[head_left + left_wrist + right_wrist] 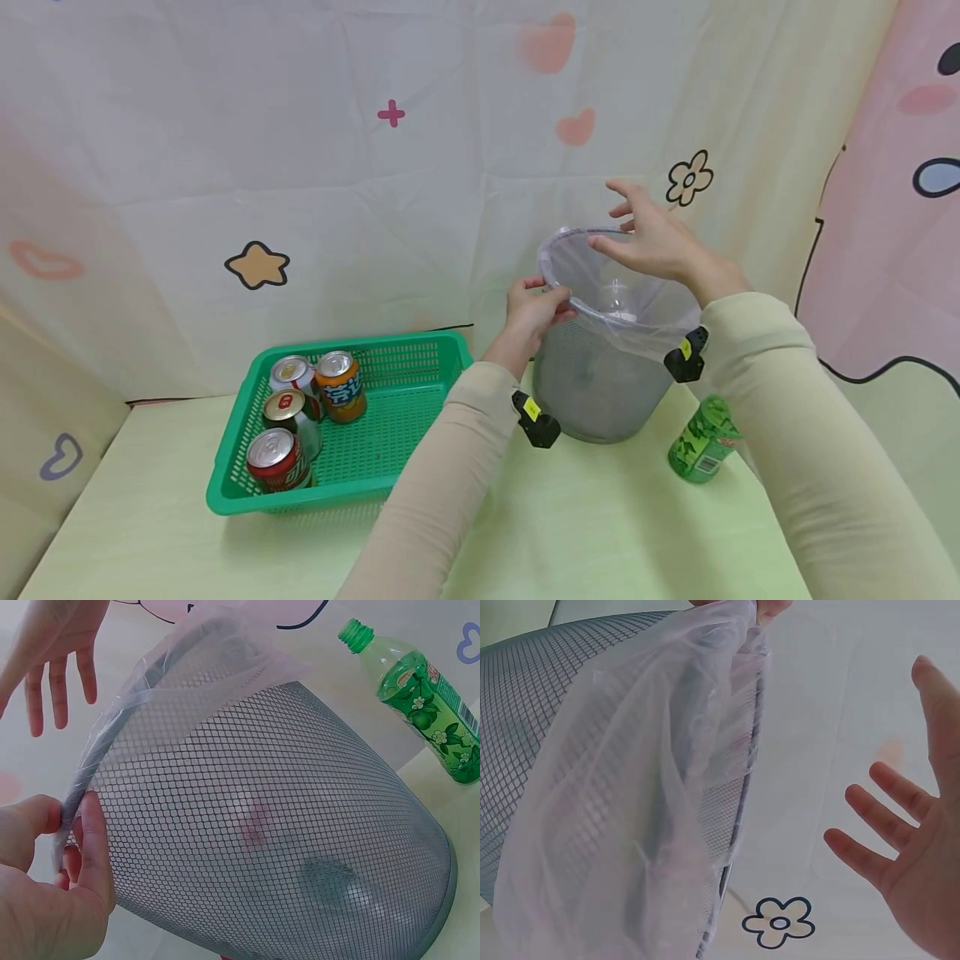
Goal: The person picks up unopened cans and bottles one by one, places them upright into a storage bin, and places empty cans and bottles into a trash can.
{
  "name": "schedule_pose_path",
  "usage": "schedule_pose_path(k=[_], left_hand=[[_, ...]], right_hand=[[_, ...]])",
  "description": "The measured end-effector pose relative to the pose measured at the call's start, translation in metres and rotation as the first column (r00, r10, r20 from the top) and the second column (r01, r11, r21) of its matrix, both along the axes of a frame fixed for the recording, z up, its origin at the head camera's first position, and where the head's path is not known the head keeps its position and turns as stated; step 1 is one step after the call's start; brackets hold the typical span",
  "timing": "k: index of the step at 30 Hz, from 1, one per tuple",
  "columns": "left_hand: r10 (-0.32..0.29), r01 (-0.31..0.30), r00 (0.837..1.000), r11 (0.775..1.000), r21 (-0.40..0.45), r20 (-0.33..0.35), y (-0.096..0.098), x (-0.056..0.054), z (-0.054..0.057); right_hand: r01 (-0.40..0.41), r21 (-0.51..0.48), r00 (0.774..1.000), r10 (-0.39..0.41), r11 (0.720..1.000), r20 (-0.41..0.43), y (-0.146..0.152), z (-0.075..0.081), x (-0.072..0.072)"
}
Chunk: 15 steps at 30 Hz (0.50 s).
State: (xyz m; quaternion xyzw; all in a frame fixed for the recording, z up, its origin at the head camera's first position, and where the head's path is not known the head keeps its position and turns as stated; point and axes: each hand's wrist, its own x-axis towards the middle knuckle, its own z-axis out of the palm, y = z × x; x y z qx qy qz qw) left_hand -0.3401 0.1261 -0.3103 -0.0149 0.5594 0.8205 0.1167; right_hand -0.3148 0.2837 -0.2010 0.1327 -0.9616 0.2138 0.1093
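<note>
A grey mesh wastebasket point(600, 383) stands on the table, lined with a thin translucent plastic bag point(652, 321) folded over its rim. My left hand point(52, 877) pinches the rim and bag edge between thumb and fingers, at the near left side in the head view. Above the basket's far rim, my right hand point(652, 237) is raised with spread fingers and holds nothing. In the right wrist view the right hand point(915, 825) is apart from the bag point(615, 787). Clear plastic items show inside the basket, hard to make out.
A green basket point(375, 483) at the left holds several drink cans, among them an orange can point(342, 387) and a red can point(277, 462). Right of the wastebasket stands a green-labelled bottle point(431, 712), partly behind the right sleeve. A patterned curtain point(300, 167) hangs behind the table.
</note>
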Motion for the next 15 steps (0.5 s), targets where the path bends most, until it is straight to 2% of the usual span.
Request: schedule_pose_path(k=[6, 15], left_hand=[[-0.007, 0.007, 1.000, 1.000, 0.013, 0.001, 0.000, 0.000, -0.001], [-0.002, 0.002, 1.000, 1.000, 0.014, 0.003, 0.000, -0.002, -0.003]], right_hand=[[-0.024, 0.054, 1.000, 0.024, 0.998, 0.011, 0.005, 0.000, 0.004], [-0.084, 0.075, 0.995, 0.087, 0.994, -0.043, 0.012, 0.001, 0.014]])
